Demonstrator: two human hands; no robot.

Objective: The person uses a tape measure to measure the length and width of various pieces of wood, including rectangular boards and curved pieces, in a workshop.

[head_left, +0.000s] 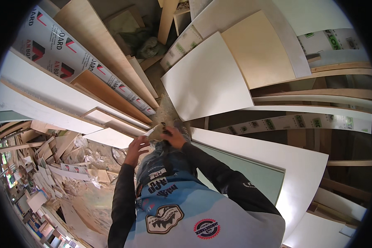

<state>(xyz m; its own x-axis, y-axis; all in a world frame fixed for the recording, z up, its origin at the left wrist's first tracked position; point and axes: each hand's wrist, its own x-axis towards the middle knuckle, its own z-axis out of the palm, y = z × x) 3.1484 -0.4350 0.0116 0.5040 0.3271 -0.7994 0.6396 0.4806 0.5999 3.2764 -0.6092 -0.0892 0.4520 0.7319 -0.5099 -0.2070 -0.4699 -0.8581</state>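
My left hand (136, 150) is in front of my waist, with its fingers apart and slightly bent. It is close to the end of a white panel and holds nothing that I can see. Just to its right, my right hand (175, 138) has its fingers curled against a small tan, crumpled-looking piece (156, 134). Something dark shows at those fingertips, too small to name. Whether the left fingertips touch the tan piece is unclear. A white board (206, 78) leans beyond my right hand.
Long wooden boards (107, 49), a printed wrapped panel (70, 49) and white panels (49, 82) stand on edge at left. A plywood sheet (256, 49) and racked sheets (314, 99) fill the right. A pale green panel (244, 165) leans beside my right arm. Offcuts (66, 149) litter the floor.
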